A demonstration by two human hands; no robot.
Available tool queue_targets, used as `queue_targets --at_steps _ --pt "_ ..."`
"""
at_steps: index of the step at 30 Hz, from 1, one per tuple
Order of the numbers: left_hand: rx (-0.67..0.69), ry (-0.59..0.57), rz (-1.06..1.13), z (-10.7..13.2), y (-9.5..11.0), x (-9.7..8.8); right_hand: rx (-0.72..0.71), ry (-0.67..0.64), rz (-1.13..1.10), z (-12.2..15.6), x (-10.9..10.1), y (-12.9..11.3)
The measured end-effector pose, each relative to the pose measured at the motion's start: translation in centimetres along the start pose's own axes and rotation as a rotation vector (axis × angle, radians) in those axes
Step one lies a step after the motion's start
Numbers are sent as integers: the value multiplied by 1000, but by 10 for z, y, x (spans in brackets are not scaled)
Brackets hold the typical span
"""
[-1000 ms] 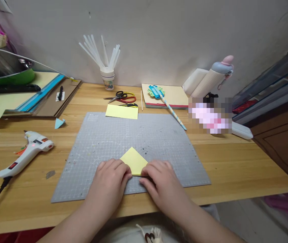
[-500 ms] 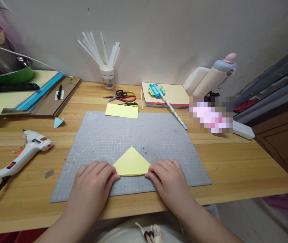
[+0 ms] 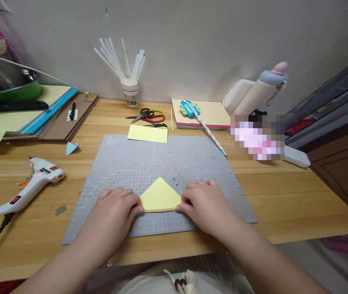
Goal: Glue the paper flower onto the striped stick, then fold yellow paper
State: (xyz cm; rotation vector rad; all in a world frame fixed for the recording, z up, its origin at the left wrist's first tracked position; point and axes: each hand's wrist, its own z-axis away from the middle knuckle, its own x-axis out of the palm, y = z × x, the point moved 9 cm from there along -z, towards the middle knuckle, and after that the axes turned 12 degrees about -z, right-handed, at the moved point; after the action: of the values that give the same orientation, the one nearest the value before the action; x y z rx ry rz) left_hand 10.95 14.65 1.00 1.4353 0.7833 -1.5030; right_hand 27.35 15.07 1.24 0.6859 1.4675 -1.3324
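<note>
A yellow sheet of paper (image 3: 161,197), folded into a triangle with its point facing away from me, lies on the grey cutting mat (image 3: 137,163). My left hand (image 3: 117,210) pinches its left corner between thumb and fingers. At the opposite corner, my right hand (image 3: 203,204) grips the paper the same way. The folded edge runs straight between both thumbs, and the two side corners are hidden by my fingers.
A glue gun (image 3: 36,183) lies at left, near a blue paper scrap (image 3: 71,148). Behind the mat are yellow paper (image 3: 148,134), scissors (image 3: 143,115), a paper cup (image 3: 130,94) of white sticks, and a paper flower (image 3: 190,109) on a pad. A bottle (image 3: 256,92) leans at right.
Both hands have shifted slightly, the right one a little farther from me, while still holding the corners of the folded paper. The paper stays in nearly the same spot.
</note>
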Motion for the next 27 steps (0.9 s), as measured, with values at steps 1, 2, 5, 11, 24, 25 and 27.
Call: queue_targets --at_steps 1,2,5,11,24,25,27 --pt "6 13 0 1 0 0 4 -27 11 -2 1 0" --pt "11 33 -4 2 1 -1 7 -49 22 -3 1 -1" --pt "50 88 -9 5 12 -4 -1 -91 39 -8 2 -3" --pt "93 85 23 0 35 3 -17 -101 46 -8 3 -4" --pt "73 56 -15 -12 36 0 -533 291 -208 74 18 -56" --pt "70 52 -10 -12 36 1 -534 284 -192 77 24 -56" --pt "61 46 0 -11 36 1 -508 258 -159 77 34 -53"
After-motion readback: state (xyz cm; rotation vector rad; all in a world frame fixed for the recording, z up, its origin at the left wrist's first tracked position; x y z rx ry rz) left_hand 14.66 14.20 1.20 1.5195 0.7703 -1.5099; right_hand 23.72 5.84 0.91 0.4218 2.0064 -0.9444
